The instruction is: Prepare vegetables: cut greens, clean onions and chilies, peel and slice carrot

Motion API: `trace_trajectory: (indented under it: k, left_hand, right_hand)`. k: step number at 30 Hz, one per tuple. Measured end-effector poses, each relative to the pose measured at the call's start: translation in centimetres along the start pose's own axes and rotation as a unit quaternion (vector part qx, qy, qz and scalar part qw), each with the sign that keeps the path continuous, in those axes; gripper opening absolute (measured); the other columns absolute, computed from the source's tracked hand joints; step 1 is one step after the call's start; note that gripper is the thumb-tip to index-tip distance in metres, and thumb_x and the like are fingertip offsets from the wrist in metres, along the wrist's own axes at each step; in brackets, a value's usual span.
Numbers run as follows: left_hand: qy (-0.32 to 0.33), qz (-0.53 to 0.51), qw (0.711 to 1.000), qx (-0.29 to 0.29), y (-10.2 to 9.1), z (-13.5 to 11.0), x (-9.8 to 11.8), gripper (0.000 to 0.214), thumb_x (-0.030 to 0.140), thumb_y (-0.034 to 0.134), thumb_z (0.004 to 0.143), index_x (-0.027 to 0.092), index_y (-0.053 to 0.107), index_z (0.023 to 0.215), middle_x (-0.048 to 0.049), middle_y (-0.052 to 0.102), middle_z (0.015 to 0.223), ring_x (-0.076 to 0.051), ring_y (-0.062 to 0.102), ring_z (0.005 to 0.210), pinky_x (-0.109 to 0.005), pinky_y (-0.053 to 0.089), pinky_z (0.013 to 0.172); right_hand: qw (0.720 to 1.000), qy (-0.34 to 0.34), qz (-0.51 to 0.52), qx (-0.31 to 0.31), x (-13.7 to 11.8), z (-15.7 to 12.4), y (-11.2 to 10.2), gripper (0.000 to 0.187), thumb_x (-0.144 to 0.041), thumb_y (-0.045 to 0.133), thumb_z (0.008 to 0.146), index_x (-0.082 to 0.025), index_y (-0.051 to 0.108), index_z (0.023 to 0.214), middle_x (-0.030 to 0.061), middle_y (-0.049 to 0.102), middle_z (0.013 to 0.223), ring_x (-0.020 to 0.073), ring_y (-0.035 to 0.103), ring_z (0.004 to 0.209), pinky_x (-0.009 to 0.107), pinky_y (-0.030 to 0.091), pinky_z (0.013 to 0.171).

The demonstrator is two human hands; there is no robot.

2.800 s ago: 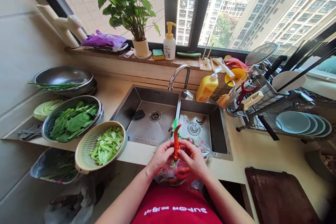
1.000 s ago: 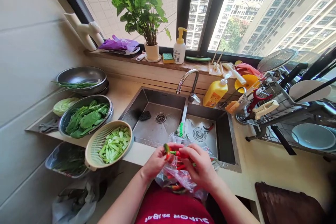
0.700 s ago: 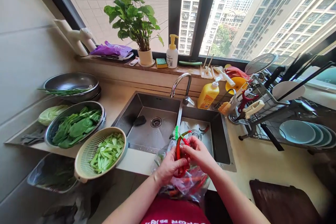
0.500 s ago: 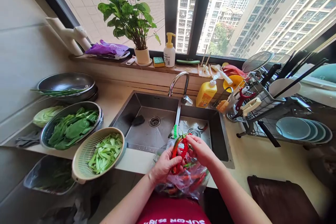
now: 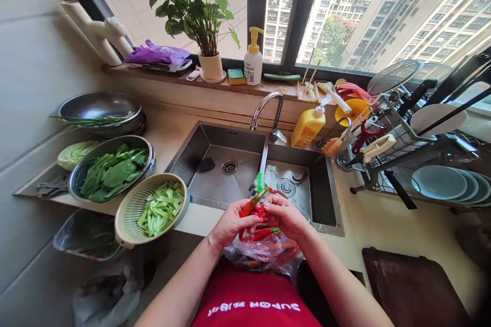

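Right at the sink's front edge, my left hand (image 5: 233, 226) is closed around red chili peppers (image 5: 250, 207), one with a green end pointing up to the right. My right hand (image 5: 286, 217) is close beside it, thumb and fingers pinched at the red peppers between the hands. Exactly which pepper each fingertip touches is partly hidden. Under both hands a clear plastic bag (image 5: 264, 254) holds several more red peppers with some green parts. Just beyond the hands, a bright green object (image 5: 260, 182) sits at the sink divider.
The double sink (image 5: 245, 149) with a faucet (image 5: 268, 107) lies ahead. To the left are a colander of cut green pieces (image 5: 121, 214), a bowl of leafy greens (image 5: 149, 149) and a wok (image 5: 97, 104). A dish rack (image 5: 406, 133) and a dark board (image 5: 414, 286) are on the right.
The view has shifted slightly. The peppers between my hands have turned, and a green-ended one now slants up to the right. My hands remain close together above the bag.
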State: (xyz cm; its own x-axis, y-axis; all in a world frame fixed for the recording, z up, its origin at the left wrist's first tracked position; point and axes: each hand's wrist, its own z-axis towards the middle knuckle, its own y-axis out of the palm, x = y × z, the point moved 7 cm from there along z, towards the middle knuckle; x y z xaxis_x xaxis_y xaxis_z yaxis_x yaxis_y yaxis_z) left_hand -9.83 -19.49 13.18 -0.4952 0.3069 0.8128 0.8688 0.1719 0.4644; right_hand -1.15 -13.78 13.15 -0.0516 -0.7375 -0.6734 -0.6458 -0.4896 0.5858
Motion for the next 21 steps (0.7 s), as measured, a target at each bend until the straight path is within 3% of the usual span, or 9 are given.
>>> trace_trajectory:
  k: [4,7,9,11,13,16,18,19,21]
  left_hand:
    - [-0.018,0.005,0.999,-0.039,0.2,-0.4,0.2,0.030,0.029,0.076,0.060,0.012,0.062,0.081,-0.0014,0.061,0.062,-0.008,0.050,0.048,-0.019,0.036,0.045]
    - [0.001,-0.033,0.999,-0.043,-0.1,-0.8,0.4,0.031,0.032,0.077,0.058,0.014,0.063,0.078,-0.0025,0.061,0.066,-0.011,0.053,0.054,-0.023,0.041,0.053]
    - [0.026,-0.064,0.997,-0.030,-0.7,-0.9,0.8,0.032,0.035,0.076,0.059,0.016,0.063,0.081,-0.0009,0.059,0.063,-0.012,0.054,0.056,-0.025,0.043,0.057]
    - [0.060,-0.101,0.993,-0.016,-1.3,-1.1,1.4,0.037,0.036,0.075,0.060,0.018,0.062,0.090,0.0015,0.055,0.060,-0.011,0.052,0.057,-0.027,0.045,0.063]
    - [0.085,-0.121,0.989,-0.013,-1.9,-1.3,2.2,0.047,0.035,0.077,0.059,0.018,0.061,0.099,0.0029,0.052,0.061,-0.010,0.051,0.061,-0.029,0.046,0.072]
    - [0.070,-0.072,0.995,0.000,-2.2,-1.6,2.9,0.045,0.030,0.078,0.057,0.016,0.062,0.096,0.0019,0.053,0.064,-0.012,0.053,0.065,-0.028,0.046,0.069]
    - [0.044,0.003,0.999,0.018,-1.9,-1.6,3.5,0.031,0.027,0.076,0.060,0.015,0.061,0.084,0.0002,0.056,0.065,-0.012,0.055,0.063,-0.023,0.045,0.058]
    - [0.035,0.042,0.998,0.021,-1.5,-1.6,3.8,0.024,0.027,0.073,0.063,0.015,0.060,0.080,-0.0007,0.058,0.065,-0.012,0.055,0.060,-0.021,0.043,0.054]
    - [0.022,0.097,0.995,0.011,-0.2,-1.3,4.2,0.020,0.028,0.069,0.067,0.014,0.059,0.077,-0.0028,0.062,0.068,-0.011,0.055,0.058,-0.020,0.042,0.051]
  right_hand:
    - [0.996,0.025,0.053,-0.071,1.1,-1.0,1.6,0.030,-0.032,0.073,0.062,-0.016,0.049,0.069,-0.0064,0.045,0.056,0.0004,0.025,0.041,0.015,0.015,0.039]
    - [0.994,0.009,0.056,-0.095,1.0,-1.8,1.8,0.027,-0.035,0.069,0.066,-0.017,0.049,0.074,-0.0062,0.044,0.058,0.0016,0.027,0.041,0.015,0.020,0.039]
    - [0.997,-0.041,-0.014,-0.062,0.0,-1.9,0.6,0.022,-0.035,0.062,0.071,-0.019,0.049,0.078,-0.0034,0.050,0.064,0.0049,0.040,0.047,0.018,0.031,0.045]
    - [0.983,-0.099,-0.156,-0.006,-1.1,-1.7,-1.3,0.012,-0.029,0.055,0.074,-0.019,0.049,0.078,-0.0021,0.054,0.068,0.0084,0.047,0.055,0.021,0.037,0.053]
    - [0.923,-0.137,-0.357,0.035,-1.7,-1.3,-2.7,0.002,-0.021,0.050,0.073,-0.019,0.050,0.073,-0.0028,0.053,0.065,0.0096,0.047,0.057,0.022,0.037,0.055]
    - [0.750,-0.135,-0.646,0.043,-0.3,-0.6,-3.7,0.004,-0.017,0.054,0.069,-0.019,0.054,0.065,-0.0011,0.055,0.062,0.0121,0.048,0.059,0.023,0.035,0.056]
    - [0.641,-0.107,-0.760,0.039,1.5,-0.2,-4.2,0.004,-0.020,0.061,0.066,-0.018,0.058,0.063,0.0035,0.059,0.065,0.0160,0.053,0.064,0.025,0.036,0.059]
    - [0.599,-0.092,-0.794,0.034,2.2,-0.1,-4.3,0.005,-0.020,0.064,0.065,-0.017,0.060,0.063,0.0062,0.061,0.066,0.0182,0.055,0.066,0.026,0.037,0.060]
    - [0.548,-0.081,-0.833,0.017,3.1,-0.3,-4.1,0.005,-0.020,0.064,0.066,-0.016,0.063,0.063,0.0102,0.063,0.069,0.0208,0.057,0.067,0.028,0.038,0.061]
